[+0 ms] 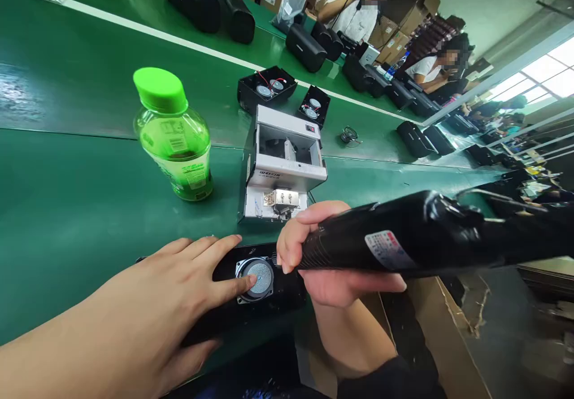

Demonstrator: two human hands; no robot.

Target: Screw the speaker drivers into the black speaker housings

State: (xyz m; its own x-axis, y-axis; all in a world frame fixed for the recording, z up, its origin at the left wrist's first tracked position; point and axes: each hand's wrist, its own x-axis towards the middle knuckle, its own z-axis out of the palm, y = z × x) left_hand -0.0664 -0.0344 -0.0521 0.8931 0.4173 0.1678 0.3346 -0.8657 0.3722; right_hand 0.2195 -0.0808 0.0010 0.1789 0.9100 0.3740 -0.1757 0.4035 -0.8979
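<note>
Left hand (147, 285) lies with fingers spread wide on a black speaker enclosure (278, 294) on the green bench (89, 207), thumb touching the speaker driver (260, 278). Right hand (309, 231) has fingers closed around a black electric screwdriver (403, 237), just above the enclosure; tip hidden.

The tip of the electric screwdriver (403, 237) is hidden by the right hand (332, 249), and its rear end is cut off by the frame edge. The black speaker housing (282, 294) is partly covered by the left hand (134, 309). The print on the label (388, 249) is too small to read.
</note>
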